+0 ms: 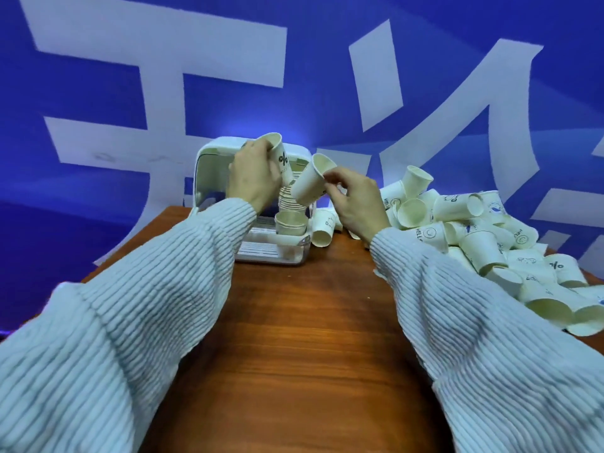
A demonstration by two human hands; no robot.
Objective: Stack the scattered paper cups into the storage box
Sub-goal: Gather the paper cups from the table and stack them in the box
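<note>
Head view: left hand (253,176) gripping printed cup (280,158), right hand (354,199) pinching plain cup (310,183), above storage box (277,246) on worktop (304,322).

Both arms stretched fwd, ribbed pale sleeves down to wrists. Left hand (253,178) raised, back of hand to camera, fingers curled round a cup (277,156) held tilted. Right hand (354,199) just beside it, slightly lower, thumb & fingertips pinching a second cup (310,184), mouth angled up. Hands close, not touching.
</note>
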